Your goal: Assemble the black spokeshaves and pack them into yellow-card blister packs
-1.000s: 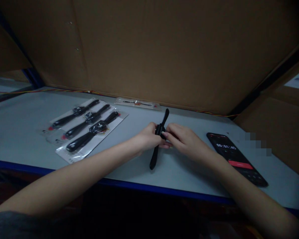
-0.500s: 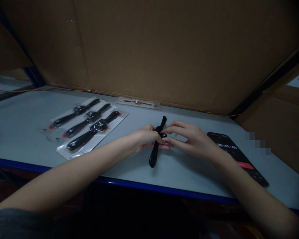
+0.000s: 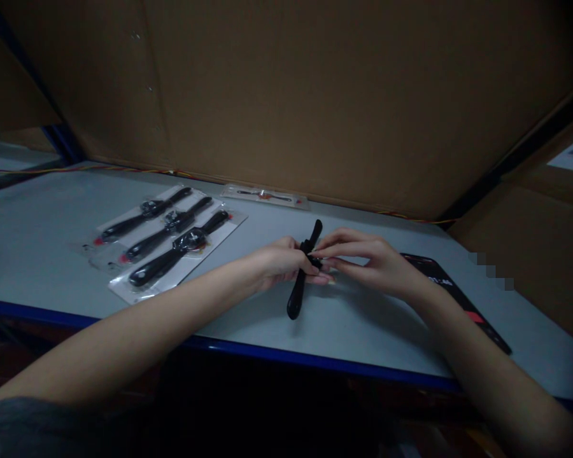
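Observation:
My left hand is wrapped round the middle of a black spokeshave, a tool with two long handles. It is held above the table, slanting, one handle pointing away from me and the other toward me. From the right, my right hand brings its thumb and fingertips together at the small round part on the tool's middle. The fingers partly cover that part, so its detail is hidden.
Several similar black tools in clear packs on white cards lie at the left. A narrow pack lies by the cardboard wall. A phone showing a timer lies under my right forearm. The table's blue edge is nearest me.
My right hand's fingers have shifted slightly at the middle of the spokeshave, and its wrist has moved a little over the phone. The left hand keeps its hold nearly unmoved.

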